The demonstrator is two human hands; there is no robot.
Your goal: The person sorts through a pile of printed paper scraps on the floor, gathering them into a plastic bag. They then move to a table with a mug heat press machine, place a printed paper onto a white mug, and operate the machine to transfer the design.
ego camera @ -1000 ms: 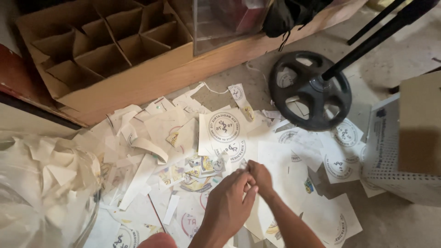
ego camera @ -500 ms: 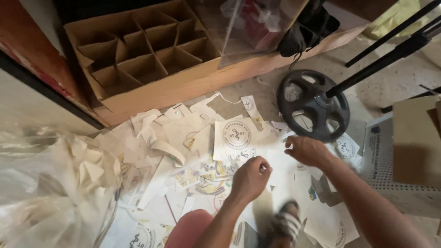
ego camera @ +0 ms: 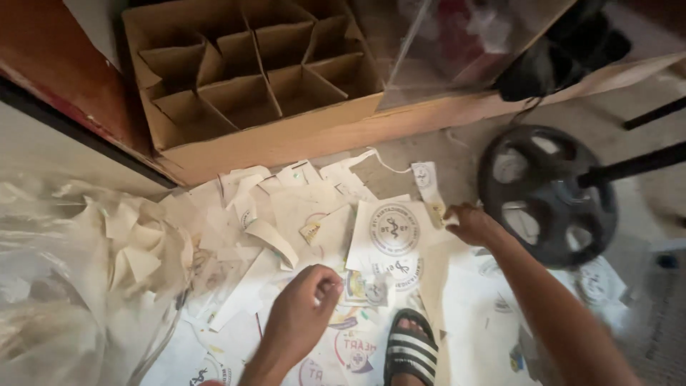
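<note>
You are crouching over a floor littered with white paper sheets and peeled backing strips. Your right hand is reaching out to the far right corner of a square white sheet with a round dark emblem; the fingers are curling narrow over that corner, and a small yellowish scrap is sitting right at the fingertips, touching or nearly touching them. Whether the fingers are actually pinching the scrap or only resting on it, you cannot tell from this view.

Your left hand is hovering nearer to you, left of the emblem sheet's near edge. Its fingers are bunching closed, thumb against fingertips, around something small and pale; what it is stays too small to tell. Just to the right of that hand a colourful sticker is lying flat on the papers, near but apart from the fingers.

Your foot in a black striped sandal is standing on the sheets between your two forearms.

To the left, a clear plastic bag is bulging with crumpled paper strips. Beyond the papers, a cardboard box with divider cells is sitting against the wall side of the floor. To the right of your right hand, a black weight plate is lying flat with a dark bar across it.
</note>
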